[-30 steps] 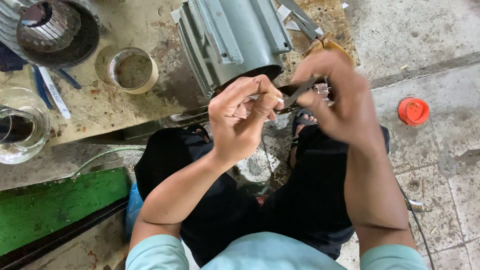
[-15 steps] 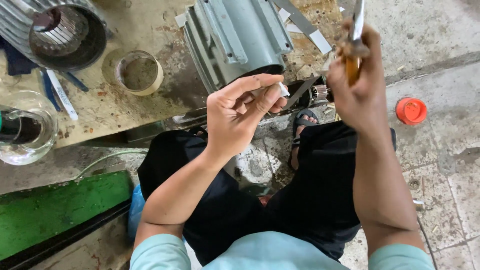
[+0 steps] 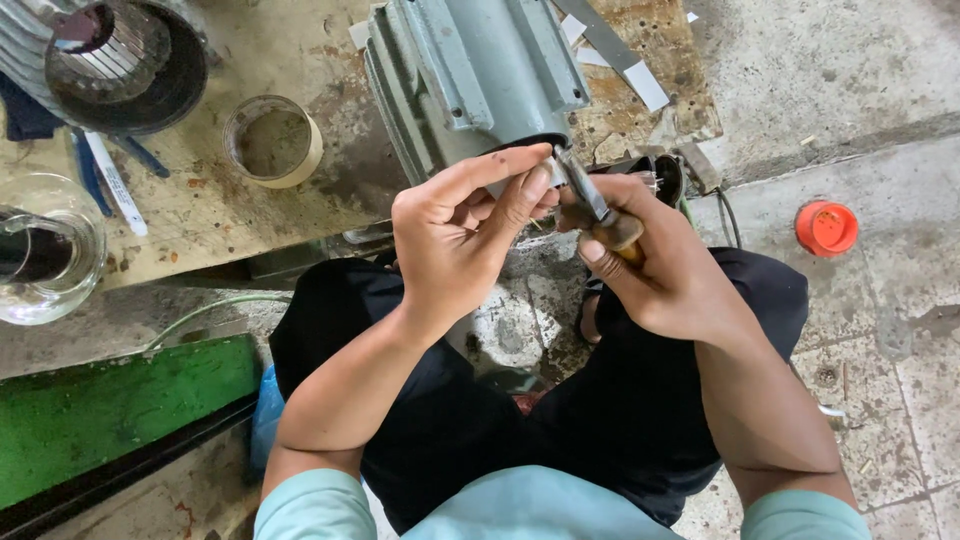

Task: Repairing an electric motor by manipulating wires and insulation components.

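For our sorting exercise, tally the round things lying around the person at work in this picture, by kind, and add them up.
Ribbed motor housings with an open bore: 2, one grey, one green
Clear glass jars: 1
Beige cups: 1
Red-orange lids: 1
Total: 5

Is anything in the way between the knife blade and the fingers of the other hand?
Nothing visible. The right hand holds the knife, and its blade tip meets the left hand fingertips in front of the grey-green motor.
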